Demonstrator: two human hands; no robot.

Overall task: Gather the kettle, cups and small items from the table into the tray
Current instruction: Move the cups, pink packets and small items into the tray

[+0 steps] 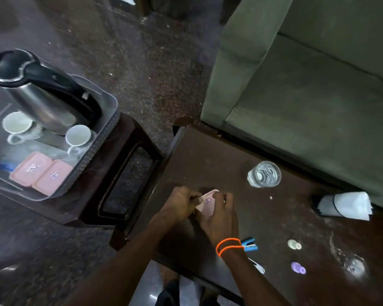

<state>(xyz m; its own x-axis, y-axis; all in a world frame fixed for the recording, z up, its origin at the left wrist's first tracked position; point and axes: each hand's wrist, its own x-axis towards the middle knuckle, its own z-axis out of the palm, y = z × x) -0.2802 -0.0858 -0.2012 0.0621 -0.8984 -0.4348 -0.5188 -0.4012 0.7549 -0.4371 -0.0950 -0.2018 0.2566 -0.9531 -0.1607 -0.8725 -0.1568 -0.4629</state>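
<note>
A pink box [206, 206] is held above the dark table [208, 160], gripped by both my left hand [179, 203] and my right hand [219, 215]. On the left a clear tray [102, 138] rests on a small dark stool. It holds a steel kettle [42, 93], two white cups [18, 123] [78, 135], two pink boxes [41, 174] and a blue item [6, 166]. On the table lie a glass [264, 174], a blue stapler [249, 244], a white small item [294, 244], a purple small item [297, 267] and a white clip-like thing [258, 266].
A tissue holder [343, 205] lies at the table's right edge. A green sofa [307, 85] stands right behind the table. A gap of floor [142, 62] separates stool and table. An upturned clear glass item [353, 265] sits at the right.
</note>
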